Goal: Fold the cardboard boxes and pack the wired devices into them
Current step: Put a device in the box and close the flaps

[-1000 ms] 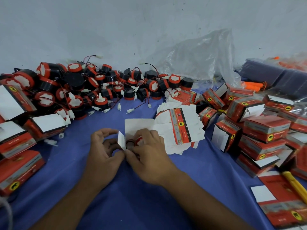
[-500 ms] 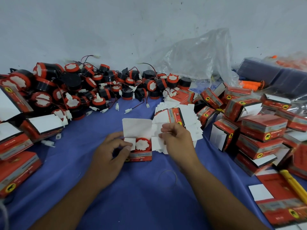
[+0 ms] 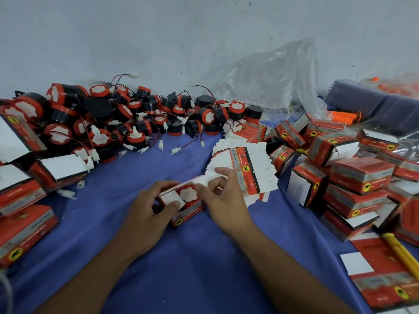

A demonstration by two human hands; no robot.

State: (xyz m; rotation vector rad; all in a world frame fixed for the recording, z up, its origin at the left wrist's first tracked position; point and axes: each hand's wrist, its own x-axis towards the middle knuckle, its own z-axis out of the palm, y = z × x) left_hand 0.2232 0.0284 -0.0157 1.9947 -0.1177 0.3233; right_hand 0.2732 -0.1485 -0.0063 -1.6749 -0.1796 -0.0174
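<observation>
Device half hidden in box; left hand grip clasps box, right hand pinches blurred flap.

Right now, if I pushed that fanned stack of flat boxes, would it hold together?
Probably not: the flat boxes already lie fanned and loose, so they would likely slide apart. They look like thin card, so probably light and bendy.
</observation>
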